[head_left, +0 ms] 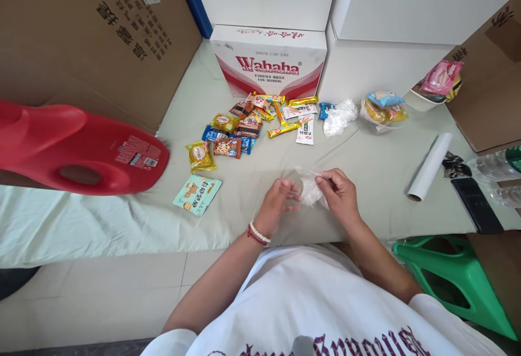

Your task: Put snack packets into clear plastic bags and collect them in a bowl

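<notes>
The person's right hand (338, 190) is closed in a pinch, thumb against fingers, on the edge of a clear plastic bag (311, 192). The left hand (280, 202), with a white beaded bracelet (259, 234) at its wrist, is at the bag's other side, fingers loosely curled and spread a little; whether they grip the thin film or only lie against it cannot be told. The bag is between the two hands, over the near part of the cloth-covered counter (248, 204), in front of the person's white shirt (325, 296).

Beyond the hands lies a loose heap of wrapped snacks (248, 127) — yellow, brown, blue and white packets, some overlapping. A pale green packet (198, 195) lies apart, nearer the left edge. Behind the heap stands a Wahaha carton (271, 65), closing off the back of the counter. A crumpled white bag (341, 118) sits right of the snacks, just beside a bowl-shaped container (382, 113) filled with packets.

To the left, a big red jug (109, 152) lies on its side before a brown box (93, 36). To the right are a white roll (430, 166), keys (456, 166) and a black phone (477, 205) — all well apart from the hands.
</notes>
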{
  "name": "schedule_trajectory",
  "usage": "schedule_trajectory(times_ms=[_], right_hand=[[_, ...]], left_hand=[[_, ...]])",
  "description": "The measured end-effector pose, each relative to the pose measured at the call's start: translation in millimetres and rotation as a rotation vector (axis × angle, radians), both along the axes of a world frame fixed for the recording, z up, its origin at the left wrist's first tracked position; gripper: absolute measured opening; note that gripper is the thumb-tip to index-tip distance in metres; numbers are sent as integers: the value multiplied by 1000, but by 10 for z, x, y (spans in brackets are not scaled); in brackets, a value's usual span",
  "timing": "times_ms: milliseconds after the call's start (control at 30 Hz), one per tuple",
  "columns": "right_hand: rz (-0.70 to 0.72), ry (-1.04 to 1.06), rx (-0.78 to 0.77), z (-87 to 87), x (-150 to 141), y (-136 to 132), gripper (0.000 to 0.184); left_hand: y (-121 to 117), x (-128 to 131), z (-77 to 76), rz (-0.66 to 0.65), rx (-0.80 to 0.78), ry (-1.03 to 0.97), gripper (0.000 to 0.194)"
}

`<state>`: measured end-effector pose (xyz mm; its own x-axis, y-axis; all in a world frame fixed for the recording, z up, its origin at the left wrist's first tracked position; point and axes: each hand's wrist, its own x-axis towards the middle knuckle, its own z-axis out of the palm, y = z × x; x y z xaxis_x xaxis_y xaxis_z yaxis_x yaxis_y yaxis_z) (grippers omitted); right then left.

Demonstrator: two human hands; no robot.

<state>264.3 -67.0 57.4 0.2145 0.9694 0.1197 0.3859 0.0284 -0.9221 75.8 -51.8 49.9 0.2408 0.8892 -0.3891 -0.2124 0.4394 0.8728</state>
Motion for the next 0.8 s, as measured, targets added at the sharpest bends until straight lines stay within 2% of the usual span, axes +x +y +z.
schedule_trajectory(times_ms=[67, 167, 267, 367, 467, 533, 567, 633, 700, 733, 800], right_hand=[[6, 115, -53, -42, -58, -19, 25], [-83, 387, -130, -118, -7, -10, 28], [-205, 581, -190, -186, 150, 12, 32], [-257, 647, -214, -259, 261, 18, 36], [-258, 555, -172, -331, 267, -3, 34], [-245, 401, -132, -357, 231, -29, 31], [-237, 297, -105, -359, 206, -44, 30], [-216, 74, -39, -345, 149, -68, 27], [-194, -106, 25, -315, 85, -79, 24], [-184, -168, 50, -298, 52, -79, 23], [-163, -260, 99, -266, -9, -72, 23]], left_hand=[[-13, 100, 0, -49, -69, -4, 57], [24, 65, -3, 7, -61, 1, 52], [81, -217, 5, 69, -97, 3, 50], [76, -612, -12, 33, -118, 93, 49], [-19, -954, -40, -166, -64, 268, 45], [-111, -1078, -17, -217, 46, 484, 45], [-157, -1094, 17, -165, 131, 616, 44], [-233, -1021, 122, 29, 337, 820, 35], [-268, -815, 242, 119, 510, 808, 17], [-262, -674, 290, 82, 557, 711, 9], [-201, -355, 336, -49, 531, 473, 11]])
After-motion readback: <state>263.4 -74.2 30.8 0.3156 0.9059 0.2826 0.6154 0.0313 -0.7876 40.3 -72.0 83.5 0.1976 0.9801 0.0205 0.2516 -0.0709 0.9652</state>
